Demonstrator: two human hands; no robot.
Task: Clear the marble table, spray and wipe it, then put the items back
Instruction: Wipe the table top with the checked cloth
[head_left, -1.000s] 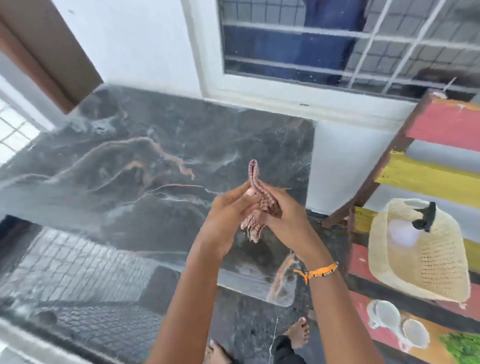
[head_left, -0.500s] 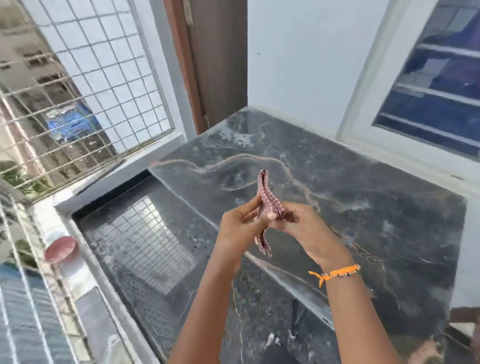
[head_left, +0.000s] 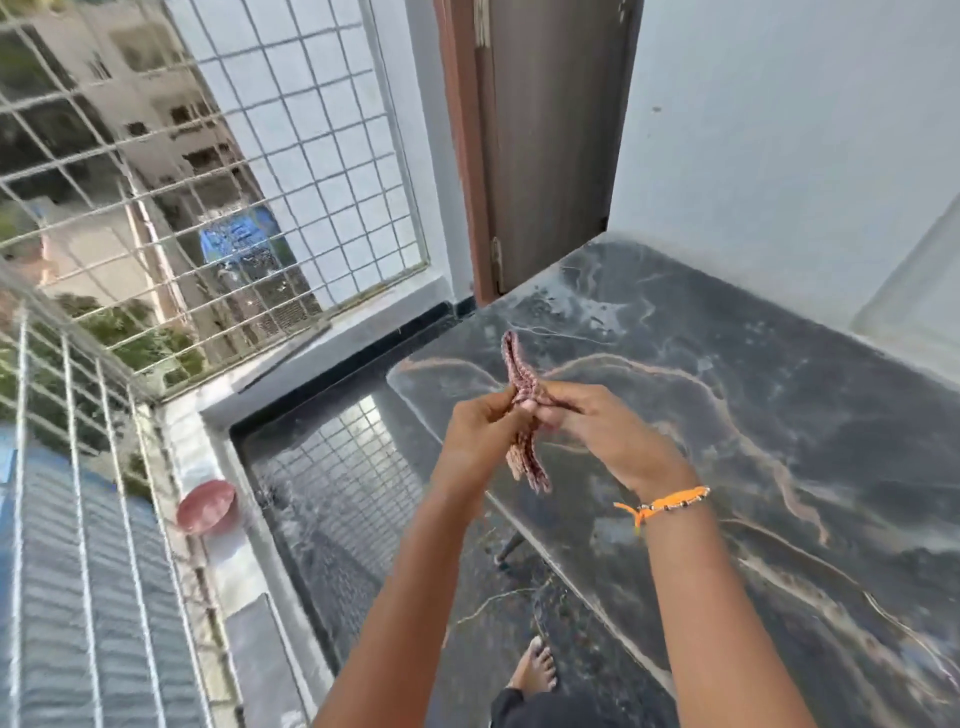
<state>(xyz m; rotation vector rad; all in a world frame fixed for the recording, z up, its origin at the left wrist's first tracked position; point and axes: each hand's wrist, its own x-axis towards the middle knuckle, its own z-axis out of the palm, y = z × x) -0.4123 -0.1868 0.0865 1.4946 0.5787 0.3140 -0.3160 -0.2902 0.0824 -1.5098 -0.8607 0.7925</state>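
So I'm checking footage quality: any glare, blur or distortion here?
Head view: daylight glare and grille reflections on the marble table; wide-angle bending of the window grille; the folded cloth and both hands fairly sharp.

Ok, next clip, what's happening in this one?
A person stands at a dark marble table, holding a bunched reddish checked cloth upright between the left hand and right hand, above the near edge. The part of the tabletop in view is bare. The cloth is not touching it.
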